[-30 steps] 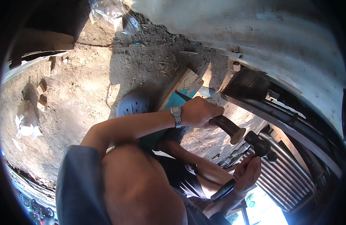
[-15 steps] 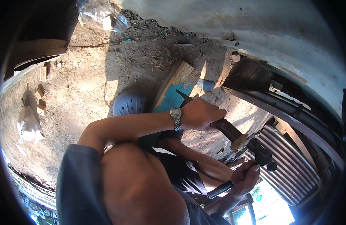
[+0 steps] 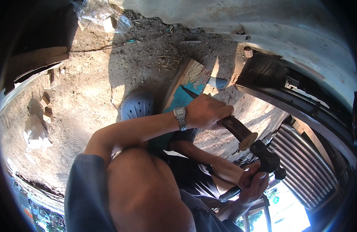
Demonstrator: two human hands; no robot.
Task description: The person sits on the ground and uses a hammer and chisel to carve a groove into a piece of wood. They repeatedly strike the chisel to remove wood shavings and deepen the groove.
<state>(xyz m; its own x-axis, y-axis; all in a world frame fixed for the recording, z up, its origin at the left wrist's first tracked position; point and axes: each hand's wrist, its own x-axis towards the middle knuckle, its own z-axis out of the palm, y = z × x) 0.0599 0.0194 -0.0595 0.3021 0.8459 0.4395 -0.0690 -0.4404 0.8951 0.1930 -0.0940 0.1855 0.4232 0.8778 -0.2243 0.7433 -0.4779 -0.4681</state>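
Note:
My left hand (image 3: 209, 112), a watch on its wrist, is closed round a chisel (image 3: 235, 128). The dark blade points up-left and its tip is at the turquoise-painted part of a wooden board (image 3: 194, 71); contact cannot be made out. The handle's flattened, frayed end sticks out to the right of my fist. My right hand (image 3: 254, 185) grips the black handle of a ball-peen hammer (image 3: 268, 159). Its striking face is close to the chisel's end; whether they touch is unclear. My left arm reaches across my bent leg (image 3: 143, 185), hiding part of the board.
A blue perforated clog (image 3: 136, 107) is beside the board. Small wood blocks (image 3: 48, 116) and a plastic bag (image 3: 35, 133) lie on dirt at left; another plastic bag (image 3: 97, 15) lies far off. A metal beam (image 3: 287, 102) and corrugated sheet (image 3: 304, 166) are at right.
The view has shifted slightly. The hammer head is a little nearer the chisel's end, and the chisel has moved slightly up in the picture. Both hands keep their grips.

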